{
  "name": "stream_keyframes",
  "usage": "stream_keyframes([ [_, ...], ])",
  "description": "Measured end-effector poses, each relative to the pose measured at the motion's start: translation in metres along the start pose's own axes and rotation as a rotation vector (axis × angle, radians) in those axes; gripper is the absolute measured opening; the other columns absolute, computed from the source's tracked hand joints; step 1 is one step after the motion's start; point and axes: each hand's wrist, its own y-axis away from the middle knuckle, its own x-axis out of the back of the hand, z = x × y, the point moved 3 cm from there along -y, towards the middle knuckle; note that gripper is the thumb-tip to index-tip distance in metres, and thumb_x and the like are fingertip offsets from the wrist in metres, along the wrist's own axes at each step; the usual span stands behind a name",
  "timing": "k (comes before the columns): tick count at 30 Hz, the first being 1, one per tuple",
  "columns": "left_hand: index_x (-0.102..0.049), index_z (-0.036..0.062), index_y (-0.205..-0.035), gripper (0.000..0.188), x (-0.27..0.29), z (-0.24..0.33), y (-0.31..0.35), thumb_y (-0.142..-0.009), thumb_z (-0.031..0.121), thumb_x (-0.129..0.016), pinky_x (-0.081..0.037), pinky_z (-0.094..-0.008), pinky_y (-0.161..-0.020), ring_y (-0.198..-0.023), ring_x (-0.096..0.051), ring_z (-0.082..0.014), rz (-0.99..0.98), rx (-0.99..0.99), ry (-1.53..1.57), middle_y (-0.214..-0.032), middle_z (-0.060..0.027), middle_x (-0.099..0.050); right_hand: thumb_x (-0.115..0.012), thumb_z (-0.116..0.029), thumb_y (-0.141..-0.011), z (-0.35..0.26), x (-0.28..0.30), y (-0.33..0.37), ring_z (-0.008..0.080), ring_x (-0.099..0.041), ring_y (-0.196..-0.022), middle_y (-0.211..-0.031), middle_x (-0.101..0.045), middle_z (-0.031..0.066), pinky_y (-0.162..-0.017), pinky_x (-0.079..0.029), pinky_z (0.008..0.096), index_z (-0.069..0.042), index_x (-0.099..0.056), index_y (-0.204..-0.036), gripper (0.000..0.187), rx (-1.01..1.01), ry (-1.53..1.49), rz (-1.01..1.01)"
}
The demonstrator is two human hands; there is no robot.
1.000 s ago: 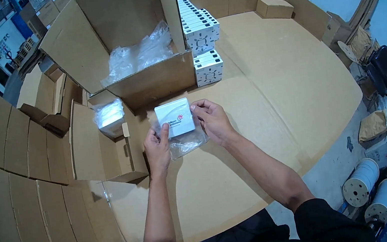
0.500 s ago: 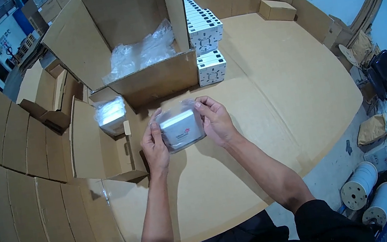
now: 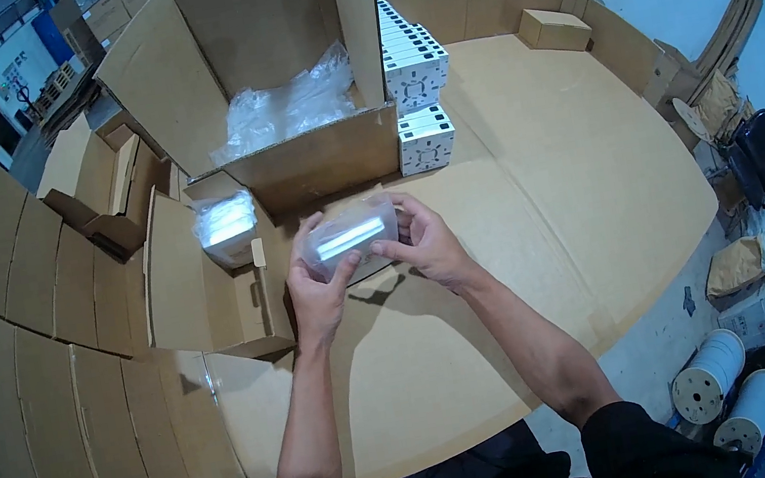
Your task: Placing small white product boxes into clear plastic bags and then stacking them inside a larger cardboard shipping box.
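Note:
Between my two hands is a flat white box in a clear plastic bag point(image 3: 353, 232), held above the cardboard-covered table. My left hand point(image 3: 318, 289) grips its left side, with the thumb on the near face. On the other side, my right hand point(image 3: 426, 244) has its thumb on the near face and its fingers behind, partly hidden. Just left of my left hand stands an open cardboard box point(image 3: 213, 306), with several bagged white boxes point(image 3: 229, 227) at its far end. Beyond my hands is a large open carton point(image 3: 321, 164) with crumpled clear plastic bags point(image 3: 286, 104) inside.
White boxes with dark marks point(image 3: 418, 83) are stacked right of the large carton. Closed brown boxes point(image 3: 56, 421) line the left side, near another open box point(image 3: 109, 187). A small brown box point(image 3: 554, 29) sits far right. Cable reels point(image 3: 710, 377) and a black chair point(image 3: 757, 150) stand on the floor.
The bagged white box has tilted, so its printed face shows less and its edge catches light. Both thumbs have moved inward onto its near face.

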Motion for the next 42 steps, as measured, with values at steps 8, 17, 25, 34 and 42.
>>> stream_keyframes([
  [8, -0.073, 0.0039, -0.109, 0.022, 0.01, -0.008, 0.0, -0.091, 0.014, -0.079, -0.052, -0.0288, -0.088, -0.098, -0.065, -0.013, -0.078, 0.152, -0.011, -0.107, -0.0047, -0.073, -0.072, -0.005, -0.093, -0.015, 0.002, 0.005, 0.0143, -0.065, -0.101, -0.109, -0.071, 0.0074, -0.088, -0.053, 0.0294, 0.0, -0.069, -0.119, 0.027, -0.211, 0.217, -0.07],
  [17, -0.077, 0.0031, -0.1, 0.011, 0.014, -0.005, 0.001, -0.092, 0.01, -0.077, -0.05, -0.0264, -0.082, -0.093, -0.064, -0.0111, -0.036, 0.124, -0.053, -0.108, -0.0062, -0.073, -0.072, -0.008, -0.093, -0.023, 0.016, 0.001, 0.012, -0.064, -0.092, -0.101, -0.073, 0.0071, -0.081, -0.053, 0.03, 0.001, -0.074, -0.101, 0.012, 0.093, 0.458, -0.111],
  [25, -0.066, 0.0062, -0.09, 0.016, 0.012, -0.023, 0.007, -0.09, 0.014, -0.08, -0.049, -0.0249, -0.078, -0.086, -0.061, -0.0079, 0.145, 0.14, 0.191, -0.1, -0.0054, -0.072, -0.072, -0.005, -0.093, -0.008, 0.013, -0.001, 0.0118, -0.061, -0.092, -0.092, -0.067, 0.0062, -0.087, -0.049, 0.0285, -0.002, -0.059, -0.086, 0.015, 0.092, 0.242, -0.064],
  [34, -0.061, 0.0076, -0.09, 0.019, 0.009, -0.023, 0.008, -0.091, 0.014, -0.079, -0.048, -0.024, -0.078, -0.084, -0.059, -0.0058, 0.186, 0.203, 0.231, -0.095, -0.002, -0.07, -0.072, -0.003, -0.09, -0.021, 0.001, 0.002, 0.0178, -0.06, -0.113, -0.115, -0.064, 0.0097, -0.1, -0.049, 0.0335, -0.001, -0.065, -0.115, 0.026, 0.1, 0.026, -0.048],
  [42, -0.062, 0.0074, -0.09, 0.019, 0.007, -0.025, 0.006, -0.091, 0.014, -0.079, -0.047, -0.0234, -0.076, -0.083, -0.058, -0.0054, 0.187, 0.206, 0.245, -0.093, -0.001, -0.068, -0.075, -0.005, -0.087, -0.029, 0.013, 0.004, 0.0198, -0.061, -0.115, -0.121, -0.068, 0.0127, -0.098, -0.05, 0.0329, -0.004, -0.078, -0.106, 0.019, 0.063, 0.399, -0.252],
])
